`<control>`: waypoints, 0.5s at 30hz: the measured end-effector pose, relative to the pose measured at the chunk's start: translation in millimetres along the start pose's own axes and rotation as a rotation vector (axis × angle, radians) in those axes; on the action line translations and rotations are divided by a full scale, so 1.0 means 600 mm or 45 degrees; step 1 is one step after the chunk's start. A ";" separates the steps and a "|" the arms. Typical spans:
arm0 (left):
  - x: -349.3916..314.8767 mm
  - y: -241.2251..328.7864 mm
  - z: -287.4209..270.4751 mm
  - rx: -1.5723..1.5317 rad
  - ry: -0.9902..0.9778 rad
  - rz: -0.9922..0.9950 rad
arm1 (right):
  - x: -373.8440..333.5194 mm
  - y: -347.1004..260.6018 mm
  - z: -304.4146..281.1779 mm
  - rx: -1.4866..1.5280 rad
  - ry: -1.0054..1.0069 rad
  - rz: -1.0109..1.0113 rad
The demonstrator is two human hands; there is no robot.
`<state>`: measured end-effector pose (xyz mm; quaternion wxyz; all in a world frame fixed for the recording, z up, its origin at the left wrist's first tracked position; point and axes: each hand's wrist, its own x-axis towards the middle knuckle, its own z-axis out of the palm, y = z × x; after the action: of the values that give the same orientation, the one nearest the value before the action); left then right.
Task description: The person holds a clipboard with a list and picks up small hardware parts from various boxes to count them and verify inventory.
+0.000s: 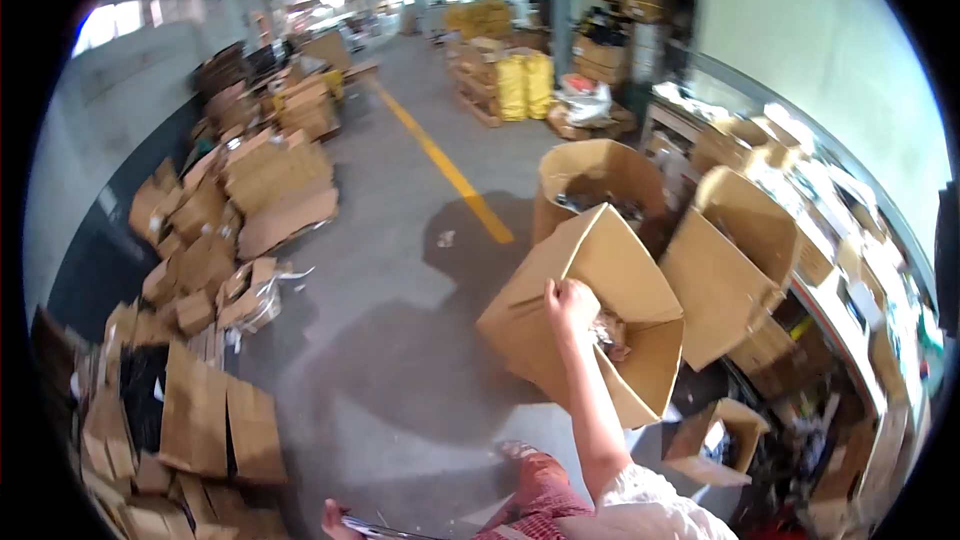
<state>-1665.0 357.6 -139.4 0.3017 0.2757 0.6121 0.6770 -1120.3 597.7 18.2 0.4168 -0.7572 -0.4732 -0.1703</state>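
My right hand [572, 306] is closed round the top edge of a large open cardboard box [530, 310]. The box is tilted, with its opening turned toward me, and crumpled brownish scraps [612, 335] show inside. At the lower edge, my left hand [338, 520] is closed on a thin, flat object with a shiny edge [385, 530]; its kind cannot be made out. Just beyond the tilted box stands a round-looking cardboard bin [595, 155] with dark things in it. Another tall open box [715, 270] leans to its right.
Flattened cardboard [275, 185] and broken boxes are heaped along the left wall. A small open box [715, 440] sits on the floor at right, beside a cluttered bench [835, 310]. A yellow line [440, 160] runs down the grey floor toward yellow sacks [525, 85].
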 end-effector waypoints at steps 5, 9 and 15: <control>-0.080 0.080 -0.056 0.092 0.540 0.105 | 0.022 -0.013 0.346 -0.331 -1.011 -0.032; -0.252 0.067 -0.161 0.219 1.037 0.007 | -0.045 -0.101 0.351 -0.753 -1.400 -0.517; -0.493 0.177 -0.105 0.345 1.785 -0.140 | -0.159 -0.135 0.409 -0.437 -0.663 -1.438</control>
<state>-1522.3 88.1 -40.9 -0.1659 -0.2206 0.7535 0.5967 -1270.7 753.7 -151.6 0.0076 -0.4638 -0.8506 -0.2475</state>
